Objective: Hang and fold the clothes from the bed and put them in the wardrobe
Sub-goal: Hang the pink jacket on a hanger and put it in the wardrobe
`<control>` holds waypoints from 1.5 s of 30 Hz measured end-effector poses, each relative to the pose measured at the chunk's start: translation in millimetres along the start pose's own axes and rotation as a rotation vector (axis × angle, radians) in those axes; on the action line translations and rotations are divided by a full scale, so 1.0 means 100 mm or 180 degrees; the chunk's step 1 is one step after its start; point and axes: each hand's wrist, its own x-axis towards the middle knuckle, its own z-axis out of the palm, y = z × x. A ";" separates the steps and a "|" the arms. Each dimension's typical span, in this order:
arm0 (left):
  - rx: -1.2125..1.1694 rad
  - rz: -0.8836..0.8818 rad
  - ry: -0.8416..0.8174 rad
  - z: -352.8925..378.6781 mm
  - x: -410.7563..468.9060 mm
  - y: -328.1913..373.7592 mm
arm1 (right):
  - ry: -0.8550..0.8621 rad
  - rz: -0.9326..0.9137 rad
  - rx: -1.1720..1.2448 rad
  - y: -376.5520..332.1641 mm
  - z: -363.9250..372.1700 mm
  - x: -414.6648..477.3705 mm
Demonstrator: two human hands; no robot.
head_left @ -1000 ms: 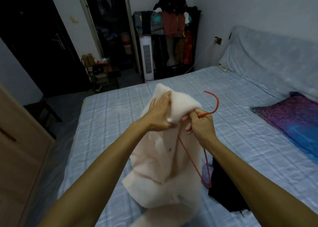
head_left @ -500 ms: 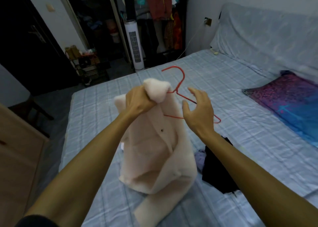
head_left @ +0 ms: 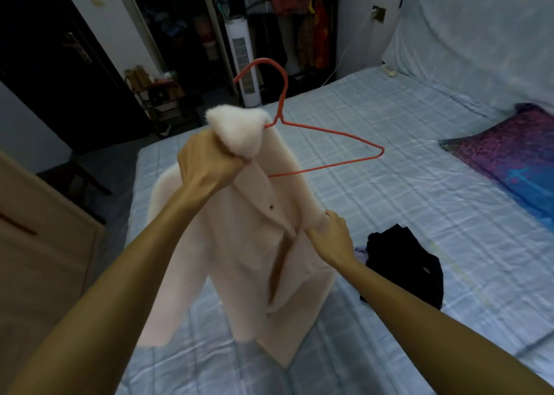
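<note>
**Clearances.** The bed (head_left: pixel 389 184) fills the view from 12 to 6 o'clock on the right. Its left edge runs along the floor strip at 9 o'clock, and a wooden cabinet (head_left: pixel 45 244) stands just beyond that strip. The mattress surface between 1 and 3 o'clock is open up to the pillow (head_left: pixel 509 154). A black garment (head_left: pixel 404 262) lies crumpled at 4 o'clock, near the right forearm.

**Grip state.** The left hand (head_left: pixel 207 166) is clenched around the collar of the coat (head_left: pixel 248 244), with fingers fully curled, and holds it raised at centre. The right hand (head_left: pixel 332 238) grips the coat's right front edge at mid-height. Its fingertips are hidden in the pile.

**Task item.** The coat hangs from the left hand above the bed, hem low at 6 o'clock. One arm of the hanger (head_left: pixel 282 103) is inside the collar. The other arm is bare and juts toward 3 o'clock, with the hook at 12 o'clock.

**Materials.**
- Coat: cream, thick fleece pile, notched lapel, one dark button.
- Hanger: thin red wire, triangular.
- Bedcover: pale blue, quilted in squares.
- Pillow: glossy purple-blue print.
</note>
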 end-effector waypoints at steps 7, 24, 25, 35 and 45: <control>-0.0092 -0.0124 0.0111 -0.30 -0.17 -0.06 | 0.0241 0.0074 -0.0133 -0.31 0.26 0.10; 0.0982 0.0095 -0.0633 -0.54 -0.07 -0.44 | 0.1150 -0.0826 -0.0506 -1.21 -1.69 0.48; 0.1046 0.0219 -0.0536 -0.50 -0.07 -0.39 | 0.1217 -0.0903 -0.0514 -1.28 -1.74 0.46; 0.0788 0.0415 -0.0181 -0.23 -0.01 0.03 | 0.1990 -0.1676 -0.0515 -1.94 -1.89 -0.09; -0.0611 -0.0029 0.0502 -0.55 0.04 0.12 | 0.0276 -0.2599 -0.0513 -2.05 -1.73 -0.36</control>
